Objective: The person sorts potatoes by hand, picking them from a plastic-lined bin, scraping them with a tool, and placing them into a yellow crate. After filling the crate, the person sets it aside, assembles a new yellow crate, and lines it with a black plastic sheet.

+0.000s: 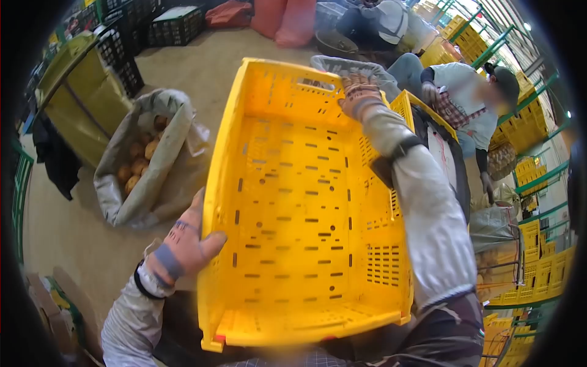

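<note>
A yellow plastic crate (293, 202) with slotted walls and floor is held tilted in front of me, and nothing lies inside it. My left hand (186, 241), in an orange-pink glove with a grey cuff, grips the crate's left rim, thumb over the inner side. At the far right corner my right hand (361, 95), gloved the same way, is closed over the rim beside the handle slot; its fingertips are partly out of sight behind the wall. To the left of the crate an open sack (177, 122) holds several round brown pieces of produce (137, 165).
A seated person (483, 116) is at the right, another person (388, 21) farther back. Another yellow crate (403, 107) stands beside my right arm. Yellow crates (544, 269) and green rails line the right side. Red sacks (284, 21) and black crates (177, 24) stand behind.
</note>
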A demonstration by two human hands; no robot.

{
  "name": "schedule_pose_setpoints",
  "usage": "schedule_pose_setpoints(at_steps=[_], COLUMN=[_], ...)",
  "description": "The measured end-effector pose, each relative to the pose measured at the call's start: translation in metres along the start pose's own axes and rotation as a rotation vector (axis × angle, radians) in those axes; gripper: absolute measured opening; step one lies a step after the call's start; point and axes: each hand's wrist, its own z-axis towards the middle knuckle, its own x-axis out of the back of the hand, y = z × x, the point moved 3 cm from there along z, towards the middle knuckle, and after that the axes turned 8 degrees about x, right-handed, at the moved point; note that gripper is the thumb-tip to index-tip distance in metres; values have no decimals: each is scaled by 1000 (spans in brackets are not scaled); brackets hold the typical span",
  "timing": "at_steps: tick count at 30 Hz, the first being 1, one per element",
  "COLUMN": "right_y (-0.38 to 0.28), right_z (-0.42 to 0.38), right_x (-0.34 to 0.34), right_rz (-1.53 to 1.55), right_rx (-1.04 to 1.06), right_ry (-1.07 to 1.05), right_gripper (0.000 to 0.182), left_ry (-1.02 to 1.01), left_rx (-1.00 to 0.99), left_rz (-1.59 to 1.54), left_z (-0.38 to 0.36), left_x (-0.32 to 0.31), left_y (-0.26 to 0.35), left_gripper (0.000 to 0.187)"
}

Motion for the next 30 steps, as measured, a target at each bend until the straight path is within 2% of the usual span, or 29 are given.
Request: schedule_pose_setpoints(at_steps=[2, 3, 4, 5, 6, 7, 8, 9, 12, 14, 15, 18, 19, 20, 21, 22, 23, 24, 26, 27, 28, 29, 30], right_y=[-40, -60, -79, -102, -134, -163, -187, -202, -212, -200, -197, -153, -134, -115, -95, -79, -63, -50, -16, -3, -2, 2, 6], right_z=[-74, -116, -159, -208, -272, -330, -379, -407, -396, -376, -368, -351, -352, -354, -359, -361, -364, -369, -382, -387, -391, -396, -403], right_x=[30, 42, 50, 58, 59, 60, 64, 71, 137, 145, 144, 149, 153, 146, 136, 128, 120, 111, 70, 51, 52, 56, 45], right_rz=[184, 403, 815, 1112, 1315, 1433, 1462, 1411, 891, 892, 869, 734, 696, 691, 685, 726, 766, 774, 753, 720, 709, 696, 714], right_rx=[398, 502, 618, 669, 683, 724, 778, 843, 1002, 825, 740, 610, 532, 425, 319, 231, 144, 94, 21, -4, -64, -121, -191], right_ry=[297, 207, 263, 162, -19, -139, -196, -180, 72, -413, -433, -76, 21, 26, 31, -39, -109, -88, 25, 114, 88, 61, 58], right_gripper=[72, 67, 66, 65, 64, 64, 63, 64, 29, 60, 58, 50, 47, 45, 43, 43, 44, 42, 35, 30, 31, 31, 31], left_ry=[-3, -11, 21, 64, 39, 130, 132, 228, 249, 188, 281, 523, 501, 480, 548, 603, 709, 764, 843, 914, 985, 1156, 1255], left_rx=[2, 39, 156, 271, 290, 267, 209, 256, 174, 175, 91, -117, -117, -115, 76, 262, 377, 453, 722, 676, 630, 495, 418], left_rz=[49, 64, 125, 189, 67, 191, 282, 244, 191, 127, 177, 264, 329, 395, 169, 198, 434, 457, 550, 510, 466, 557, 522], left_z=[-1, 0, -2, -1, -3, -8, -2, -7, -15, -29, -39, -70, -75, -84, -103, -116, -122, -134, -162, -163, -158, -163, -155], left_x=[-3, -5, -11, -14, -13, -14, -25, -28, -28, -15, 1, 62, 99, 142, 187, 226, 265, 300, 360, 403, 437, 450, 479], left_y=[4, 8, -4, -16, -6, 3, -21, -13, -11, 10, 14, -6, -31, -50, -63, -87, -139, -173, -177, -207, -236, -221, -232], left_gripper=[79, 77, 73, 70, 68, 69, 69, 71, 69, 67, 66, 60, 56, 52, 47, 44, 45, 48, 51, 47, 42, 33, 32])
